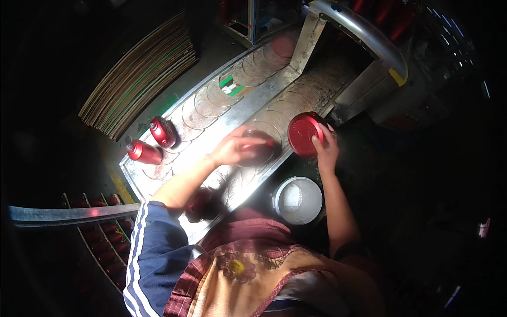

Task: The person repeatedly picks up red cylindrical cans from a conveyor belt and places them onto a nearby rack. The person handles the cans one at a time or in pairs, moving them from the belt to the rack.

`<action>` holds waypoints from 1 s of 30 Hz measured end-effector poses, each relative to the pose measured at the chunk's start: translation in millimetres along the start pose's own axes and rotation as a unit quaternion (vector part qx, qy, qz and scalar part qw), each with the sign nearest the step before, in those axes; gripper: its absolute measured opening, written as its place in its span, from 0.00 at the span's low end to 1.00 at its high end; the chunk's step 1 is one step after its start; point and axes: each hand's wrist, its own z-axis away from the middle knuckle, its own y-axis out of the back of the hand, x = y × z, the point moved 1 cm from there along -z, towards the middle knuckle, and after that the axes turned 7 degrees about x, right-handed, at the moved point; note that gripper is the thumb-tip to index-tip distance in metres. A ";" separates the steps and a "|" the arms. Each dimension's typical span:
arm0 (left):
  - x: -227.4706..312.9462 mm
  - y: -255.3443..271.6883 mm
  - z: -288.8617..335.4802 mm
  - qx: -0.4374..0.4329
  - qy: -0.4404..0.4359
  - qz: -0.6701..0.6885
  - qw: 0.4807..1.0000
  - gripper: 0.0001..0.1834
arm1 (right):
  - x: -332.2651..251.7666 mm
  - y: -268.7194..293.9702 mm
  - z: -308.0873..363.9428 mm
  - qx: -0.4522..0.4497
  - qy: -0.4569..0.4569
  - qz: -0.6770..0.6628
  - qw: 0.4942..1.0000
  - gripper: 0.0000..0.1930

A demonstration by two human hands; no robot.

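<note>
My right hand (328, 146) grips a red metal cylinder (303, 136), its round face turned up, beyond the near edge of the slatted conveyor (208, 99). On the conveyor, my left hand (236, 147) closes its fingers and thumb around another red cylinder (260, 152), which is smeared by motion and partly hidden by the hand. Two red cylinders with narrow necks, one (145, 152) and another (162, 132), rest near the conveyor's far left edge. Under my left forearm sits a shadowed dark red cylinder (199, 203).
A white bucket (315, 194) stands by the conveyor's near side, below my right hand. A metal-framed housing (364, 29) spans the belt's far right. Stacked flat sheets (142, 74) lie beyond the conveyor. A rack of red items (108, 240) and a metal bar (68, 214) are at left.
</note>
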 end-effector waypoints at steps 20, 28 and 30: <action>-189.4 -115.2 -188.4 -0.120 -0.144 -0.091 0.978 0.19 | 233.7 -140.3 -177.8 -0.115 -0.068 0.123 0.983 0.31; -183.5 -119.3 -242.7 -0.089 -0.094 -0.090 0.987 0.18 | 224.4 -110.3 -207.5 -0.082 0.017 0.295 0.952 0.33; -184.3 -119.4 -269.2 -0.052 -0.089 -0.098 0.990 0.23 | 207.0 -95.4 -205.5 -0.075 -0.036 0.217 0.973 0.33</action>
